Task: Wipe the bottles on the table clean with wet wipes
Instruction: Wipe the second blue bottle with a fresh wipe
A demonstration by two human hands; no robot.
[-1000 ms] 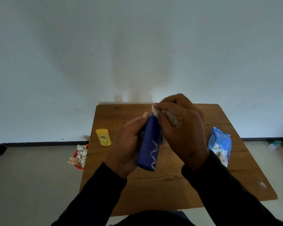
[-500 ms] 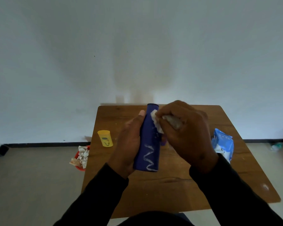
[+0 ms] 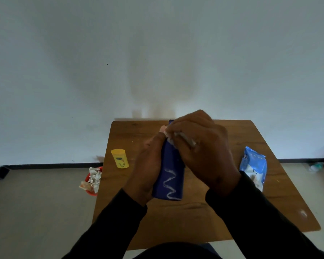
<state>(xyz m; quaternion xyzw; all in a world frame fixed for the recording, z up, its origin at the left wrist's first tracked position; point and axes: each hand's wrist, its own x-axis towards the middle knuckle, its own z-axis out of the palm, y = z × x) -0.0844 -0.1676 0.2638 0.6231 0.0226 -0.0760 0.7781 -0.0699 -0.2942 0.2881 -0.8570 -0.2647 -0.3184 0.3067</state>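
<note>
Wooden surface point(image 3: 204, 217) by white wall. Left hand point(image 3: 148, 169) wraps blue bottle point(image 3: 171, 176), held above surface centre. Right hand point(image 3: 204, 152) pinches wet wipe point(image 3: 171, 141) vs bottle's upper part. Yellow bottle point(image 3: 120, 158) stands left; wipes pack point(image 3: 253, 166) lies right.

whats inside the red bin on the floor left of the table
Crumpled white wipes are heaped above the rim of the red bin, one hanging over its edge. What lies beneath the heap is covered, and the brown wooden table hides the bin's right side.
</note>
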